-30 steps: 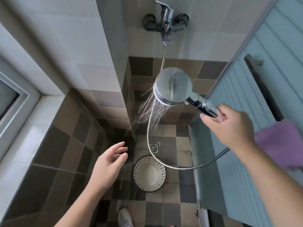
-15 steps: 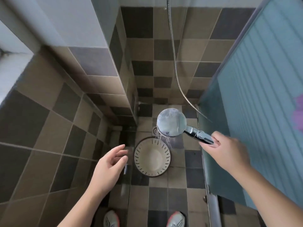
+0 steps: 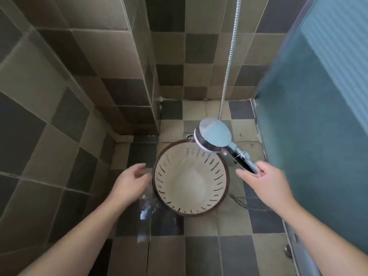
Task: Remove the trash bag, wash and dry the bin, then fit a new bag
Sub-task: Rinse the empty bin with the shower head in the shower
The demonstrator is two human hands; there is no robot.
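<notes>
A round cream bin (image 3: 191,188) with a dark brown rim and slotted sides stands upright on the tiled shower floor, with no bag in it. My right hand (image 3: 264,182) grips the chrome handle of a shower head (image 3: 215,134), which hangs over the bin's far right rim and sprays water into it. Its metal hose (image 3: 231,52) runs up the back wall. My left hand (image 3: 131,180) hovers with relaxed fingers just left of the bin's rim and holds nothing.
Brown and beige tiled walls (image 3: 83,80) close in on the left and at the back. A teal frosted glass door (image 3: 318,136) stands along the right. A floor drain (image 3: 189,135) lies behind the bin. Water glistens on the floor tiles (image 3: 147,214) left of the bin.
The view has tilted down from the wall tap to the floor. My right hand has lowered the shower head over the bin. My left hand has come close to the bin's rim.
</notes>
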